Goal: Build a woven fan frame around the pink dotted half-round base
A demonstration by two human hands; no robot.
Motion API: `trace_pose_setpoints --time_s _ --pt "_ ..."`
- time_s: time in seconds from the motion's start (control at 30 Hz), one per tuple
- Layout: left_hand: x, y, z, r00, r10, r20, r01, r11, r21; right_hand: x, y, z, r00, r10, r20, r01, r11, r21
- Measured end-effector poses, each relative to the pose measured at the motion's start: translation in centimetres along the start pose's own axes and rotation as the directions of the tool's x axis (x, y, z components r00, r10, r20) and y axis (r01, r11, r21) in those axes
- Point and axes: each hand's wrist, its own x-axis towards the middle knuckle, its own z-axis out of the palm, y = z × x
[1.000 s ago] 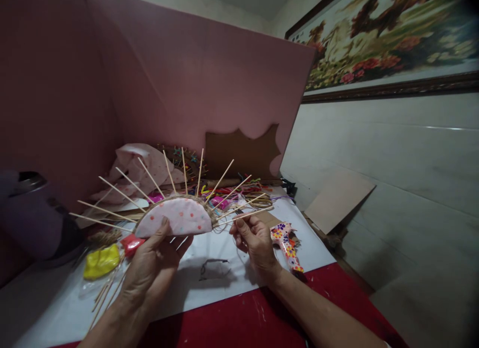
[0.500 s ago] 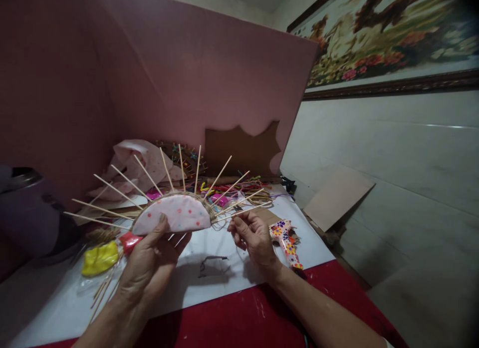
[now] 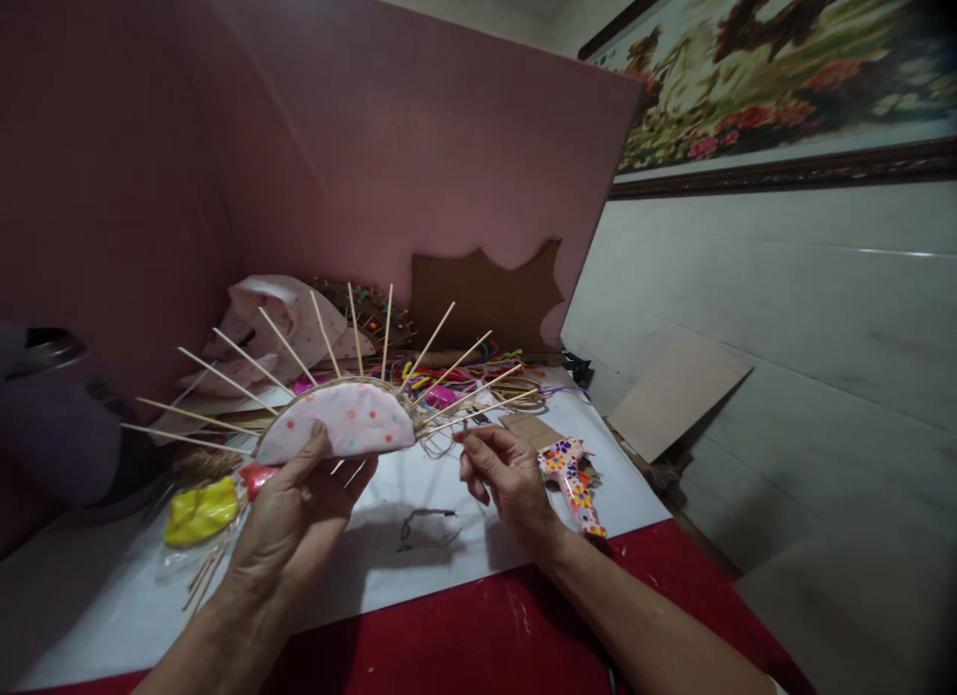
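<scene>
A half-round piece (image 3: 344,421) covered in pale pink dotted cloth is held up over the table, flat edge down. Twine runs along its curved rim, and several thin wooden sticks (image 3: 441,348) fan outward from it. My left hand (image 3: 303,506) grips its lower edge, thumb on the front and fingers behind. Just right of the piece, below the lowest right sticks, is my right hand (image 3: 497,471), thumb and forefinger pinched near loose twine strands (image 3: 441,444). Whatever lies between those fingertips is too small to name.
A flower-patterned glue gun (image 3: 574,484) lies right of my right hand. Yellow clay (image 3: 200,511) and loose sticks (image 3: 200,575) are at the left. Coloured cords, dotted cloth (image 3: 258,316) and cut brown cardboard (image 3: 485,296) stand at the back. A dark wire piece lies in front.
My left hand has shifted the half-round piece slightly left and away from my right hand. My right hand has stayed almost in place, still pinched.
</scene>
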Motion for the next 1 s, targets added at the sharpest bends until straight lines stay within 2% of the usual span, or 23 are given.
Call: trace_pose_setpoints --time_s 0.3,0.67,1.0 --pt "0.1 -0.1 0.0 1.000 -0.006 -0.004 0.006 1.000 0.007 0.1 -0.4 0.4 0.999 0.022 -0.040 -0.017 0.993 0.121" --pt "0.5 -0.5 -0.7 0.999 -0.037 0.000 0.037 0.999 0.036 0.3 -0.8 0.2 0.995 0.056 -0.081 -0.054 0.998 0.016" --pt "0.4 -0.5 -0.5 1.000 -0.030 0.001 0.030 0.999 0.023 0.1 -1.6 0.5 0.990 0.119 -0.069 -0.111 0.987 0.113"
